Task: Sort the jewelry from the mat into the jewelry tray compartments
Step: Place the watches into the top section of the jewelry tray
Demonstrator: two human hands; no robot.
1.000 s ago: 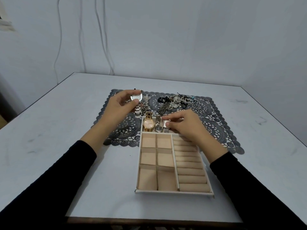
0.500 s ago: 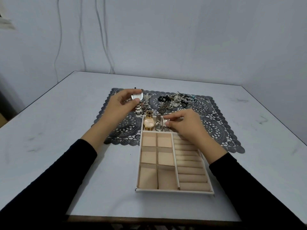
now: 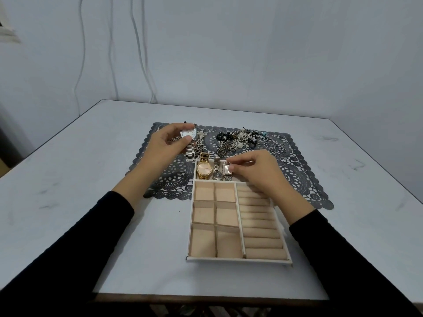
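Presently we judge the watch-sorting step to be in hand. The bench carries a dark lace mat at its far side. A cream tray sits nearer the person, with its far end overlapping the mat.

The tray's six square compartments and its ring rolls hold nothing that we can see. Only the long far compartment is in use.

The left hand is raised over the mat's left part, its thumb and fingers curled round a round silver watch. A link band shows below the watch; we cannot tell whether it hangs free or touches the mat.

The right hand is at the far compartment and pinches a square watch between thumb and forefinger. That watch lies just beside a small silver watch, which in turn lies next to a gold watch.

The next move, in our judgement, calls for releasing the square watch flat. The round one then goes into the same compartment, where the right hand hides the remaining room.

A tangled heap of jewelry and loose rings on the mat are not yet sorted.
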